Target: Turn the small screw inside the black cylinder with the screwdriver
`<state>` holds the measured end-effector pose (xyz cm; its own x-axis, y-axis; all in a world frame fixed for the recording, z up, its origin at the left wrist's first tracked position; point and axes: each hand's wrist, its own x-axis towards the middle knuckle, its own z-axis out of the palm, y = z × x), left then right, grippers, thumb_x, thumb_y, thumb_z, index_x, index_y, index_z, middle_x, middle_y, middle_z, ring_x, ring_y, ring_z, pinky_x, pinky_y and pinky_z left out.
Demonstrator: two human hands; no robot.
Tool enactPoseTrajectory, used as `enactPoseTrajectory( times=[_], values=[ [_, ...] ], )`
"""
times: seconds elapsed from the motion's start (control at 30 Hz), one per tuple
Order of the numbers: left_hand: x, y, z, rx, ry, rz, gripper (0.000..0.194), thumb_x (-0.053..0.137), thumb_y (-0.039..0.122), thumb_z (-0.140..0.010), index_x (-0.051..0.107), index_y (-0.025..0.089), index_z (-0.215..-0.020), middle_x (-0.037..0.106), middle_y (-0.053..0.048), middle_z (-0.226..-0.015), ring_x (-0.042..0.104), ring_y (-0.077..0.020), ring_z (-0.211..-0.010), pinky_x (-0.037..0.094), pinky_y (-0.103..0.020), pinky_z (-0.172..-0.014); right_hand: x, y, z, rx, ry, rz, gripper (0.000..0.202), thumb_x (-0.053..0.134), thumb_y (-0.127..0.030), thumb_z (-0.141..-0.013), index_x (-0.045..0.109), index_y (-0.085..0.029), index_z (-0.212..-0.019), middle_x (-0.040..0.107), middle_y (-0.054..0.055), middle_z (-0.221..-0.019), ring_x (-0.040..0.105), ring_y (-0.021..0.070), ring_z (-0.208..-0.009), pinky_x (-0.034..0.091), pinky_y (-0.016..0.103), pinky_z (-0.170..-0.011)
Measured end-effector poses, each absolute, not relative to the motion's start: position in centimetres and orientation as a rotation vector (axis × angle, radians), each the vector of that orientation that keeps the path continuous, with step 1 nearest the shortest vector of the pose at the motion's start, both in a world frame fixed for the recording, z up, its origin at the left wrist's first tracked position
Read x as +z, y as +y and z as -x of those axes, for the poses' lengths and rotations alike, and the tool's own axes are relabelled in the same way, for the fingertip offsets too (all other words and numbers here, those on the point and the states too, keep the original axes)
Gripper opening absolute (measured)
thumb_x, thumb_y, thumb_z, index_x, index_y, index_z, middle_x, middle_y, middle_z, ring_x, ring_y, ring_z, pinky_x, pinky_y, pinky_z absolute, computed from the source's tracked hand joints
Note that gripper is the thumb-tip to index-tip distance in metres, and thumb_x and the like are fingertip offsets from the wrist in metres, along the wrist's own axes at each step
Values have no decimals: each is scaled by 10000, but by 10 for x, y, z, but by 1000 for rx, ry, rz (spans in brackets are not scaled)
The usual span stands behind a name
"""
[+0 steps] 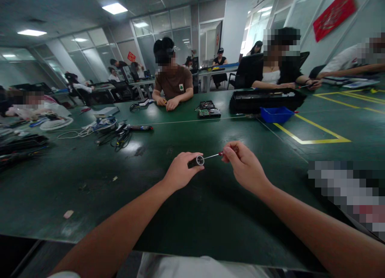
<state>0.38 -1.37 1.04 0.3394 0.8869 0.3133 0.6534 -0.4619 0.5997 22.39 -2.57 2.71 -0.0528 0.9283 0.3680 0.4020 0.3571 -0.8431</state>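
Observation:
My left hand (182, 170) is closed around a short black cylinder (195, 162) whose round, light-rimmed end faces right. My right hand (245, 166) grips the red handle of a screwdriver (214, 155). Its thin metal shaft points left, and the tip meets the ring-shaped end of the cylinder; whether it sits inside or just at the rim I cannot tell. Both hands are held above the near middle of the green table (192, 214). Fingers hide most of the cylinder's body and part of the screwdriver handle.
Cables (118, 133) and a dark rod-shaped tool lie left of centre. Opened electronics (209, 109) sit ahead, beside a long black housing (264, 101) and a blue tray (276, 114). Yellow tape marks the right side. Across the table a person in a brown shirt (177, 83) works; others sit around.

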Motion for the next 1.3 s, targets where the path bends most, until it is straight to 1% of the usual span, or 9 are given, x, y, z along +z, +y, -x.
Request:
enactPoseTrajectory(
  times=[0.23, 0.4, 0.63, 0.83, 0.93, 1.03, 1.13, 1.23, 1.3],
  values=[
    [11, -14, -1, 884, 1377, -2212, 393, 735, 284, -843, 668, 271, -1230, 703, -16, -1119, 606, -224, -1050, 445, -373, -927, 23, -25, -226, 692, -1668, 1183, 237, 445, -424, -998, 569, -231, -938, 624, 11, -793, 598, 185, -743, 438, 331, -679],
    [11, -14, -2, 900, 1360, -2216, 390, 734, 279, -843, 668, 274, -1227, 704, -17, -1114, 605, -228, -1048, 448, -377, -923, 27, -28, -224, 624, -1633, 1264, 258, 456, -440, -991, 574, -223, -918, 613, 1, -734, 570, 168, -653, 416, 315, -610],
    [9, -13, -2, 893, 1335, -2245, 394, 747, 255, -833, 674, 270, -1220, 707, -10, -1110, 603, -219, -1043, 448, -369, -921, 34, -31, -224, 626, -1678, 1310, 323, 498, -489, -963, 644, -209, -902, 616, -10, -634, 558, 151, -557, 395, 289, -548],
    [7, -13, -3, 906, 1305, -2260, 392, 764, 248, -819, 681, 273, -1202, 708, -9, -1116, 606, -218, -1056, 445, -370, -939, 33, -34, -223, 569, -1714, 1260, 420, 433, -530, -985, 680, -210, -870, 572, -27, -555, 526, 140, -490, 374, 286, -523],
    [7, -13, -3, 895, 1308, -2263, 379, 763, 248, -819, 686, 268, -1190, 710, -15, -1103, 612, -221, -1041, 452, -371, -928, 32, -35, -223, 554, -1738, 1254, 340, 434, -458, -995, 654, -207, -931, 570, -25, -575, 532, 148, -507, 376, 286, -521],
    [7, -13, -3, 889, 1309, -2265, 371, 757, 244, -822, 687, 263, -1186, 709, -22, -1119, 613, -227, -1055, 450, -380, -942, 30, -34, -224, 546, -1768, 1199, 224, 434, -333, -985, 596, -207, -1076, 632, 5, -726, 590, 166, -621, 420, 291, -579],
    [6, -12, -3, 879, 1303, -2264, 372, 755, 240, -822, 686, 263, -1187, 707, -26, -1127, 613, -229, -1061, 450, -383, -947, 28, -33, -225, 574, -1785, 1163, 205, 424, -269, -968, 568, -216, -1104, 649, 21, -823, 618, 179, -717, 446, 302, -635],
    [6, -12, -3, 871, 1289, -2276, 371, 763, 239, -814, 692, 261, -1178, 710, -24, -1112, 618, -226, -1045, 453, -376, -936, 31, -33, -225, 577, -1821, 1226, 246, 396, -360, -998, 598, -220, -999, 594, -3, -700, 583, 176, -635, 414, 304, -592],
    [6, -12, -3, 873, 1292, -2275, 370, 767, 239, -811, 695, 259, -1173, 711, -23, -1114, 618, -226, -1048, 453, -374, -938, 34, -34, -225, 562, -1847, 1261, 311, 376, -412, -1010, 615, -219, -958, 590, -1, -678, 573, 176, -609, 397, 307, -574]
  ],
)
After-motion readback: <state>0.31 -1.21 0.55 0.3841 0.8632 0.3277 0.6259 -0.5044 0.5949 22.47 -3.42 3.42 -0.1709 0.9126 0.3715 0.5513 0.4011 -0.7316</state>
